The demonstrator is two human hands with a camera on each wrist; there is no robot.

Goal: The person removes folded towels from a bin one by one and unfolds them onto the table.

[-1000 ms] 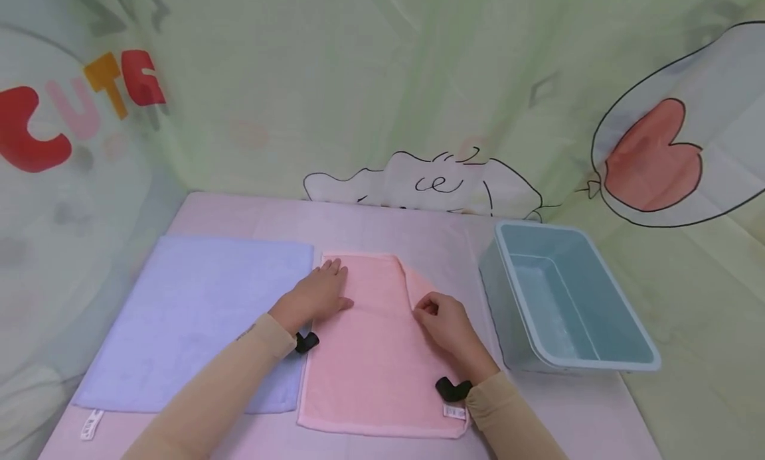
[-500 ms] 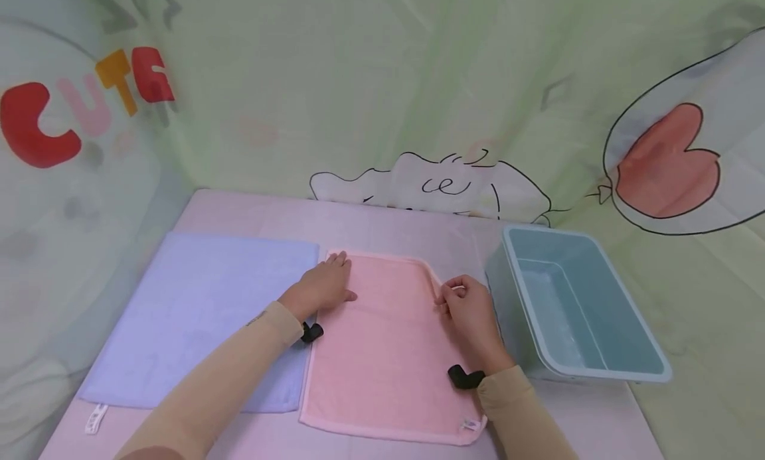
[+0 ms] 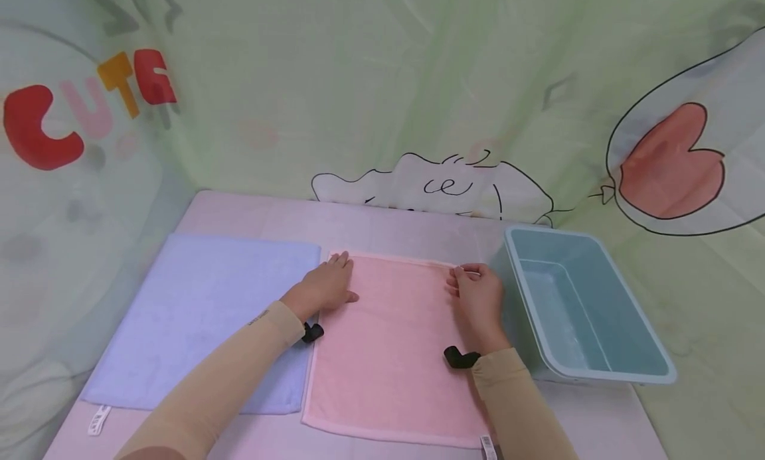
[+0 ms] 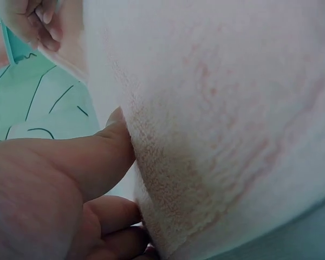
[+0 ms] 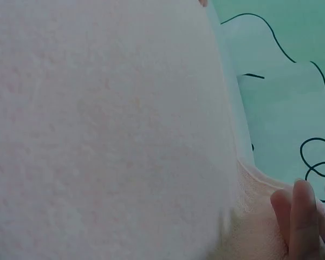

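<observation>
A pink towel (image 3: 388, 340) lies spread on the table, its white label (image 3: 488, 447) at the near right corner. My left hand (image 3: 325, 286) rests on its far left corner with fingers extended; the left wrist view shows the thumb (image 4: 105, 157) against the towel's pile. At the far right corner my right hand (image 3: 481, 294) pinches the towel's edge between thumb and fingers. In the right wrist view that corner is slightly raised beside the fingers (image 5: 303, 216). Left of the pink towel lies a flat lavender towel (image 3: 197, 320), partly under my left forearm.
A light blue plastic basin (image 3: 597, 301) stands on the right of the table, close beside my right hand. The pink-covered table (image 3: 257, 211) meets a printed cloth backdrop (image 3: 358, 81) at the back and sides.
My right hand has moved right and away from me, drawing the towel's folded far right corner outward until it lies nearly flat. The left hand has stayed on its corner.
</observation>
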